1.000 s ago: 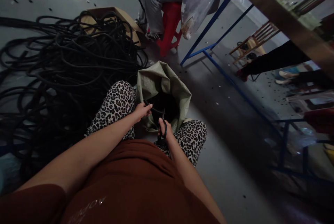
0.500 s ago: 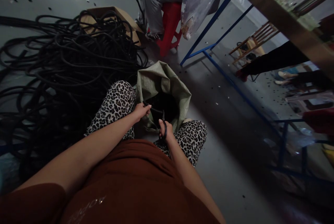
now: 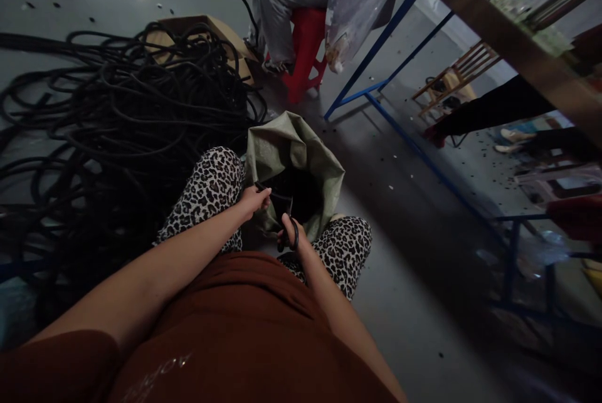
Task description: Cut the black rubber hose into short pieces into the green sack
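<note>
Over the open mouth of the sack, the scissors have dropped a little towards the body and tipped leftward since half a second ago, and their handle loops now look farther apart. That suggests the blades are opening at the cord rather than pressed through it, though whether it has parted is too dark to tell. The left hand has barely moved, its fingers pinching the cord at the near left of the sack, so the piece lies between the two hands above the dark inside. The right hand has its fingers curled round the scissors, thumb uppermost. Compared with the earlier frame, the sack and the pile of black cord on the floor look unchanged.
</note>
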Tool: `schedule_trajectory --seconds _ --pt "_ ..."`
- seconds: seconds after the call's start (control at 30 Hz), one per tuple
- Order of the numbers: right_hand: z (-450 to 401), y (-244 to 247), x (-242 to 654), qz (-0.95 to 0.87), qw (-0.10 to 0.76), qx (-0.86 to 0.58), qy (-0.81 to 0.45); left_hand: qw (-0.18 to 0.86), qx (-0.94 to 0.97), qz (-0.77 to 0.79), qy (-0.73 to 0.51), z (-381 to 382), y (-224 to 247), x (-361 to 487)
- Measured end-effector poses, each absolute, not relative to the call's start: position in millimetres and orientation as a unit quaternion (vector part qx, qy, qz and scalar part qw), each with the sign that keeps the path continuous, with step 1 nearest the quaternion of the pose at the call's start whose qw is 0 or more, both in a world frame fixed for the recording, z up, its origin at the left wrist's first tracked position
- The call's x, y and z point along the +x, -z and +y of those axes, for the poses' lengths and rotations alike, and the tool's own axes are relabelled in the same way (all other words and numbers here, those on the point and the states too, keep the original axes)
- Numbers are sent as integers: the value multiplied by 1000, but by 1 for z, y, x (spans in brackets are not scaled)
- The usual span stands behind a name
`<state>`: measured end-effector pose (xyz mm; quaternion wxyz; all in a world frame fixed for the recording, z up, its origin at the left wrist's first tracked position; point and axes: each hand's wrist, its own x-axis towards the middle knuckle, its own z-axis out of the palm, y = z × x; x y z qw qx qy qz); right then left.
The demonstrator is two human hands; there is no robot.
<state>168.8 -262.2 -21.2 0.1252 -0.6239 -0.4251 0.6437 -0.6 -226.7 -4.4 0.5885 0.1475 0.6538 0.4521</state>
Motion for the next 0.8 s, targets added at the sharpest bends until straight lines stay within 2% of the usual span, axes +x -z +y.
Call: schedule_trajectory --seconds 0.8 --pt "-258 14 164 -389 113 -645 -648 588 211 653 -428 -229 7 2"
